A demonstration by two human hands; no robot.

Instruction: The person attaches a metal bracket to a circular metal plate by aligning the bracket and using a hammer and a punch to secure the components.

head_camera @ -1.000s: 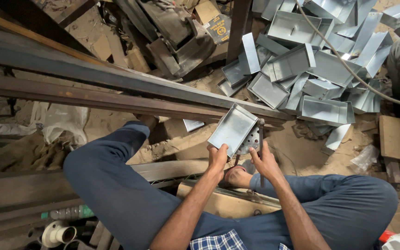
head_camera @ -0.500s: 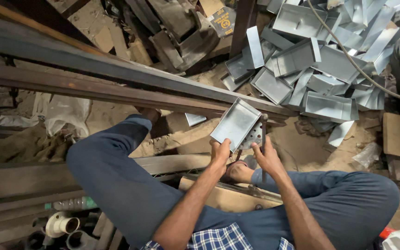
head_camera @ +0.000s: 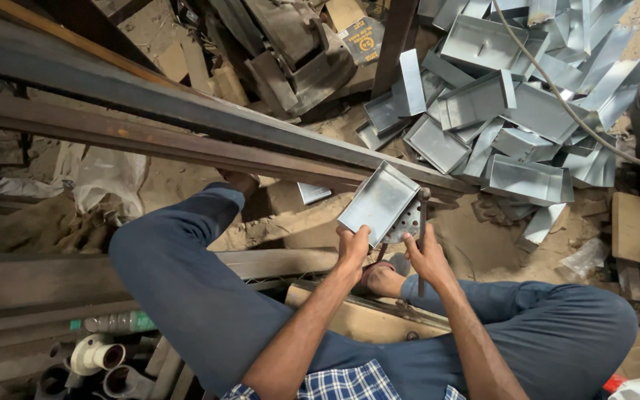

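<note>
- I have the left hand (head_camera: 352, 248) closed on the lower corner of a grey sheet-metal tray (head_camera: 379, 201), thumb on the face, fingers wrapped behind the edge.
- The right hand (head_camera: 427, 255) sits at 3 o'clock of it, fingers curled round a thin dark rod (head_camera: 422, 237) and pressed against a round perforated metal disc (head_camera: 407, 221) tucked under the tray's corner.
- The tray hangs in the air above my knees, tilted, just short of the long rusty steel beam (head_camera: 187, 148) at 12 o'clock.
- Risk, as I judge it: the folded rims look sharp and thin, so a slipping grip could cut a finger; the smooth dull surface gives little purchase.
- At 1 o'clock lies a loose pile of matching trays (head_camera: 512, 111); a cable (head_camera: 579, 118) crosses it and could snag.
</note>
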